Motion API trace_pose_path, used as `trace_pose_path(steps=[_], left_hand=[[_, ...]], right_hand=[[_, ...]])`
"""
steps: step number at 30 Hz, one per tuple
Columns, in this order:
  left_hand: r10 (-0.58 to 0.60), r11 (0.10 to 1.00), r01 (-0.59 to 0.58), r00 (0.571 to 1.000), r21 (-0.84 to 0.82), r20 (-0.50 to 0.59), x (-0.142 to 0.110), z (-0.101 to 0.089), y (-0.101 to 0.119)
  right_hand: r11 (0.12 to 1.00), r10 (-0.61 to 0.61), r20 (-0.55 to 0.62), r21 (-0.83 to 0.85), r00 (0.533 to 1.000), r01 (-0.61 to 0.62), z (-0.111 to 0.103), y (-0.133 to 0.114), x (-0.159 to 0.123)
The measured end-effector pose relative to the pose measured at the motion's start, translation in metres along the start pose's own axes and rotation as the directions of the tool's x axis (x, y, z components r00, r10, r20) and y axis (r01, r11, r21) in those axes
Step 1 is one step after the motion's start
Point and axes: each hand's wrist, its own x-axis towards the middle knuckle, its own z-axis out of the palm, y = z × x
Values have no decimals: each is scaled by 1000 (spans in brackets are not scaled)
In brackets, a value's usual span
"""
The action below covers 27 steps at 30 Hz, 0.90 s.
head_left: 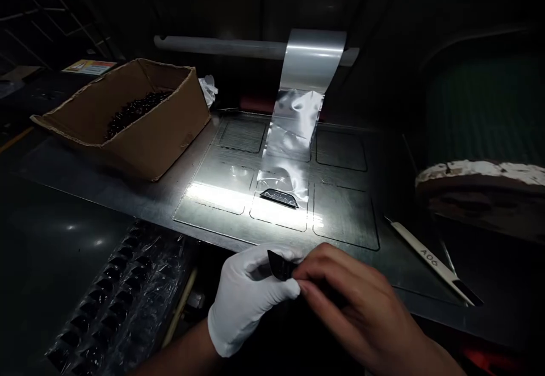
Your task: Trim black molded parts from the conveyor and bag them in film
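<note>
Between both hands' fingertips, small black part, pinched in the grip

Black part: small, dark, thin-looking, one pointed corner showing
Pose: tilted, pointed corner up and to the left
Location: between left hand and right hand, raised off any surface
Far end: hidden by fingertips
</note>
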Motion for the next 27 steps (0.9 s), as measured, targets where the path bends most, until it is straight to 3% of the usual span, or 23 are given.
trace_pose_path(steps=[6, 9, 13, 15, 16, 17, 19, 21, 23, 27], left_hand=[[-48, 998, 47, 999, 41, 16, 14, 1, 15], [-36, 999, 37, 999, -14, 35, 18, 1, 22], [-112, 989, 114, 993, -97, 33, 21, -4, 30], [-10, 999, 12, 997, 35, -78, 25, -10, 33], [123, 978, -99, 985, 184, -120, 29, -14, 35], [281, 901, -224, 954, 372, -105, 34, -18, 38], [488, 589, -429, 864, 685, 122, 46, -25, 43], [449, 306, -538, 809, 785, 379, 58, -28, 47], [338, 189, -552, 813, 812, 474, 67, -27, 50], [318, 136, -530, 824, 837, 470, 70, -24, 48]], right_hand=[[1000, -11, 93, -23, 996, 13, -11, 8, 31], [998, -32, 79, -53, 996, 37, -11, 10, 38], [995, -37, 56, -86, 998, 42, -20, 16, 47], [979, -48, 19, -197, 999, 51, -29, 23, 58], [954, -52, -2, -296, 999, 49, -34, 29, 66], [911, -50, -16, -411, 999, 39, -39, 35, 74], [781, -7, -1, -624, 1000, 5, -44, 47, 91], [653, 106, 76, -757, 991, -12, -46, 57, 106], [579, 212, 152, -815, 965, 1, -44, 61, 117], [541, 275, 197, -841, 941, 19, -38, 63, 127]])
